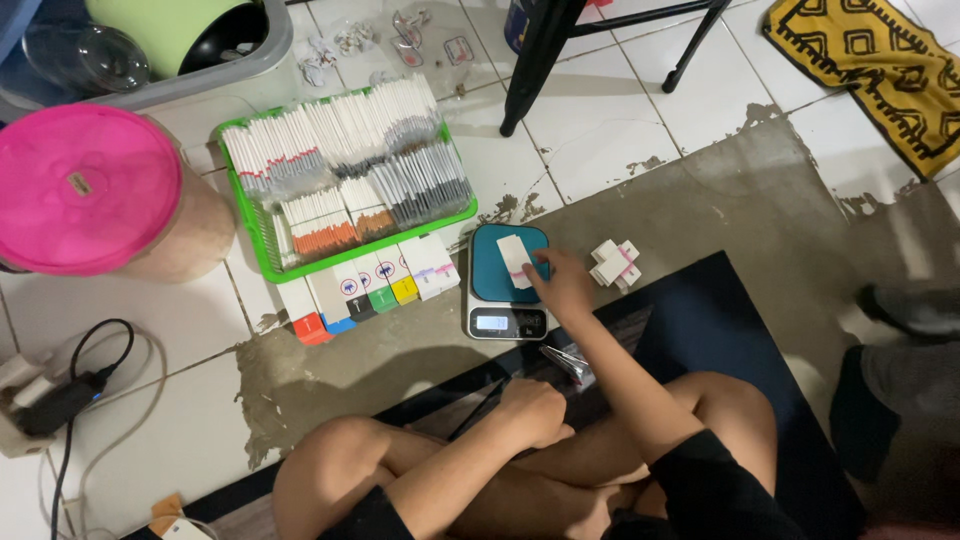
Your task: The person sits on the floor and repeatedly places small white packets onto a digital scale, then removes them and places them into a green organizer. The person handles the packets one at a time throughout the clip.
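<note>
I sit cross-legged on the floor. My right hand (562, 282) reaches forward and its fingers press on a small white packet (514, 259) that lies on the teal platform of a small digital scale (503, 312). My left hand (532, 411) rests closed near my knee, beside a thin dark stick-like object; whether it grips that object is unclear. A little pile of white packets with pink marks (614, 264) lies on the floor just right of the scale. A shiny small wrapper (566, 362) lies below the scale.
A green basket (256, 238) full of white packets stands left of the scale, with a row of small boxes (370, 285) in front. A pink-lidded tub (90, 190), a charger and cable (65, 400), black stool legs (540, 60) and a yellow patterned cloth (880, 70) surround me.
</note>
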